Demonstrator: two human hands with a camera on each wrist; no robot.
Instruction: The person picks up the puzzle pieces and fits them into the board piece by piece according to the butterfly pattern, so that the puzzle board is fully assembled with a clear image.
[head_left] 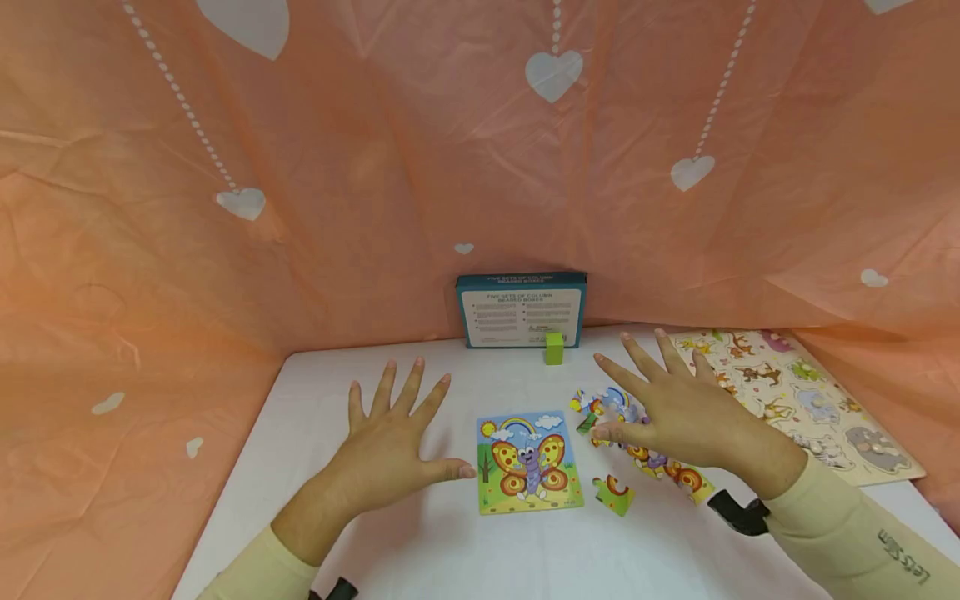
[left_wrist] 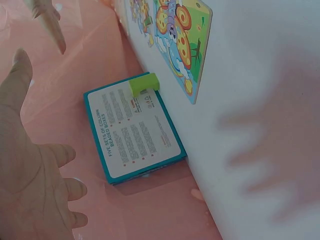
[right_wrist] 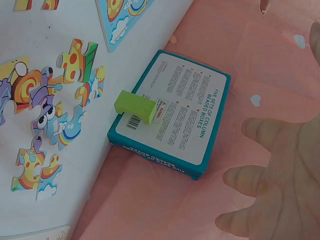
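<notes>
Both hands hover over the white table with fingers spread and nothing held. My left hand (head_left: 386,454) is left of a square butterfly picture board (head_left: 530,463), its thumb near the board's left edge. My right hand (head_left: 686,417) hovers above loose jigsaw pieces (head_left: 660,462) and partly hides them. One separate piece (head_left: 614,495) lies between the board and that pile. In the right wrist view, jigsaw pieces (right_wrist: 47,100) with butterfly parts are scattered on the table, some overlapping.
A teal-edged box (head_left: 521,312) stands upright at the table's back, with a green block (head_left: 554,349) before it. On the right lies a wooden animal puzzle board (head_left: 810,400). A pink sheet with hearts (head_left: 375,183) hangs behind.
</notes>
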